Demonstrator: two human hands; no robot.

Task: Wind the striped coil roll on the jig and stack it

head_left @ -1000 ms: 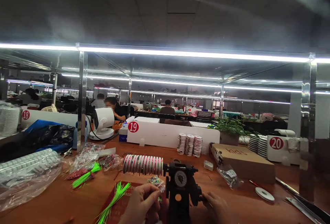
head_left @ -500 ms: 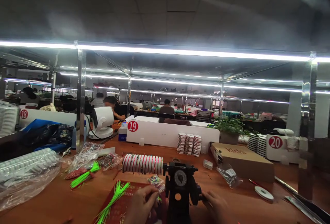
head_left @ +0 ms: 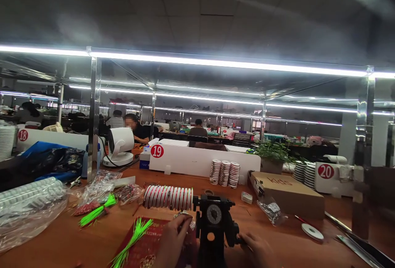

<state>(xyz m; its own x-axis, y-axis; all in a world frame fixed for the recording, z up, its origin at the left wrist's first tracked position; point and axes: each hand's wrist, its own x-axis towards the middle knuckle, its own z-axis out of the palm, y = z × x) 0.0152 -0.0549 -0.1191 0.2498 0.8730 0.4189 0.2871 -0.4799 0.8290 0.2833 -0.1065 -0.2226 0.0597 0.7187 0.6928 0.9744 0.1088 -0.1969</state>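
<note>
A black hand-cranked winding device (head_left: 212, 222) with a round dial stands at the bottom middle. From its left side a row of white and red spools (head_left: 168, 197) extends. My left hand (head_left: 176, 235) is just below the spools, thumb and fingertips pressed together; what they pinch is too small to make out. My right hand (head_left: 254, 246) has its fingers closed round the crank handle at the device's right side. A red sheet (head_left: 157, 231) lies under my left hand, with a bundle of green strands (head_left: 132, 243) on it.
Another green bundle (head_left: 98, 210) and plastic bags lie left. Stacked spools (head_left: 224, 172) stand before the white divider (head_left: 182, 161). A cardboard box (head_left: 286, 190), a small clear box (head_left: 247, 197) and a white disc (head_left: 312, 232) are at right. People sit farther back.
My left hand has moved slightly up toward the spools, fingertips still together. The spools look turned a little. The whole view has shifted slightly.
</note>
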